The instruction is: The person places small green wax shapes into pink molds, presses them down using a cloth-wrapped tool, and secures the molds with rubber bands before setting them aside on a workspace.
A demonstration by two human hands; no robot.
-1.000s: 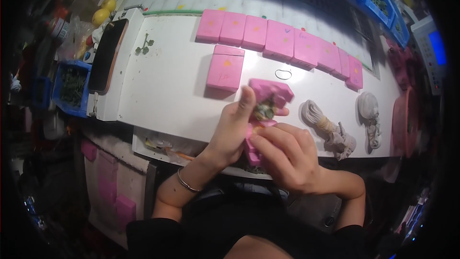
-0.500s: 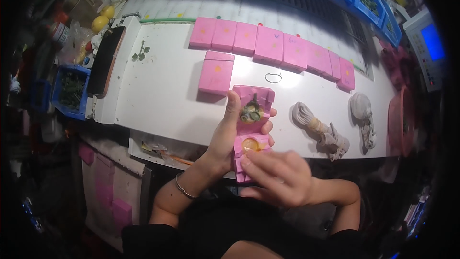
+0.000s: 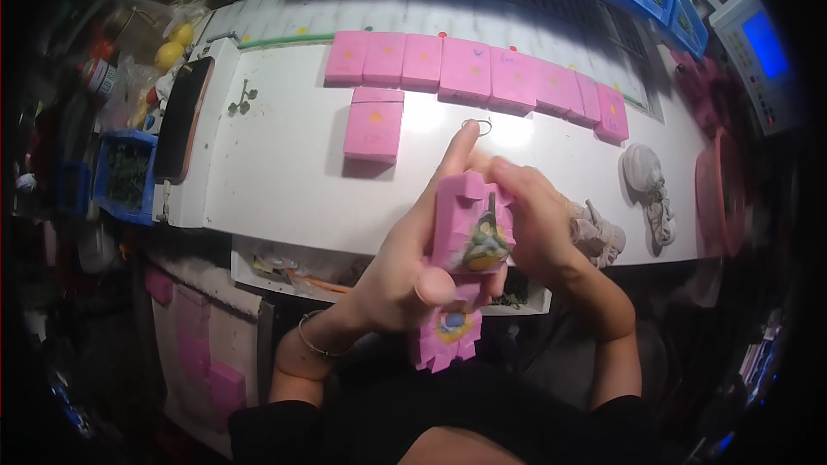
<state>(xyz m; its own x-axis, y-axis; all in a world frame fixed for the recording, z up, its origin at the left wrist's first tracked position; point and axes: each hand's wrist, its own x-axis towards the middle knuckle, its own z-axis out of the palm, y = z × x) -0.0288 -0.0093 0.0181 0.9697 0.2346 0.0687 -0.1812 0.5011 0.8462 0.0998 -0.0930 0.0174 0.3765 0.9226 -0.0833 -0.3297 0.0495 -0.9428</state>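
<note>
In front of my body, my left hand [image 3: 392, 271] grips an opened pink rubber mould in two parts. The upper mould half [image 3: 457, 228] is tilted and carries a dark green piece [image 3: 490, 241] with a thin stem, over a yellowish patch. Below my left thumb hangs the lower mould half [image 3: 444, 349], its stepped edges showing, with a bluish oval and yellow stain in its hollow. My right hand [image 3: 536, 211] is closed against the far right side of the upper half; its fingertips are partly hidden and blurred.
A row of pink mould blocks [image 3: 465, 69] lines the back of the white table [image 3: 276, 164], with another block [image 3: 374, 125] before it. Nearby lie a thin loop [image 3: 482, 124], green stemmed pieces [image 3: 244, 99], cloth bundles [image 3: 646, 176], a phone [image 3: 184, 120] and a blue bin [image 3: 127, 172].
The mould has tilted and bent between my hands. My right hand has moved from the lower half up to the far side of the upper half. An open drawer area now shows below the table.
</note>
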